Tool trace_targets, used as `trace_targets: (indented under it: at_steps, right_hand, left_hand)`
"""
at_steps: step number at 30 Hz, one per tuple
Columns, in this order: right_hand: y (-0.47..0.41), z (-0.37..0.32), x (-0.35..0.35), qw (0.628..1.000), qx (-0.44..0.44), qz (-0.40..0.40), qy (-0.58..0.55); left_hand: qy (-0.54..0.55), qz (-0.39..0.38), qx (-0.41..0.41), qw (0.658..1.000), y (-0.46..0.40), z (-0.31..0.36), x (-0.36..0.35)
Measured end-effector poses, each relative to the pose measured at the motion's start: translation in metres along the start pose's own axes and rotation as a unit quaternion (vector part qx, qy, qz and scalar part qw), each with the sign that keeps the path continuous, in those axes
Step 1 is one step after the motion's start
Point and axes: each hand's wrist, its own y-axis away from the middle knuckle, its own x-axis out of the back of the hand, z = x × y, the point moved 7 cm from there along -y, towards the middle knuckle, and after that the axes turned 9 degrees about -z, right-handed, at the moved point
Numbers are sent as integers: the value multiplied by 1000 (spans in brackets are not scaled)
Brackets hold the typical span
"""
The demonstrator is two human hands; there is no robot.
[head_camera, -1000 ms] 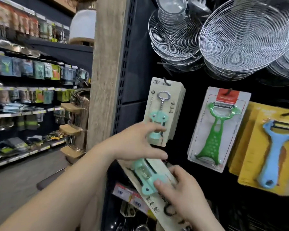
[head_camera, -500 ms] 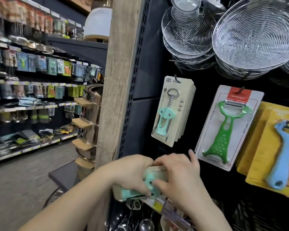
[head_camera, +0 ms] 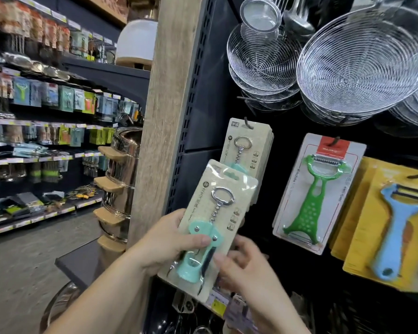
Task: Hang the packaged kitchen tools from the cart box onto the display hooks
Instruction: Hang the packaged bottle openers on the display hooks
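Both hands hold one beige carded mint-green corkscrew pack (head_camera: 212, 227) at lower centre: left hand (head_camera: 164, 242) thumb clamps its face, right hand (head_camera: 249, 266) fingers curl round its lower edge (slightly blurred). Risk: its hang hole misses the black display hook (head_camera: 247, 122) above, dislodging the hung packs (head_camera: 251, 148).

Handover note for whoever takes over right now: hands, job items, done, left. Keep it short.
Left hand: grips the corkscrew pack at its lower left edge, thumb across the front.
Right hand: at the pack's lower right, blurred; grip unclear.
The pack is upright, held just below and in front of the hook, which carries a stack of the same packs.
Done: some packs already hang there.
Left: slip this pack's top slot onto the hook. Cart box out of view.
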Motion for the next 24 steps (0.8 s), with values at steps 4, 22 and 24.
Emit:
trace_targets:
  at_steps: [4, 22, 24]
  right_hand:
    - [-2, -2, -11, 999, 36, -4, 8]
    - [-28, -80, 17, 982, 175, 67, 18]
    - [-31, -82, 19, 980, 179, 77, 29]
  left_hand:
    - [77, 27, -29, 996, -10, 12, -7]
    - [85, 40, -129, 987, -64, 88, -6]
    - [93, 33, -121, 988, -67, 89, -5]
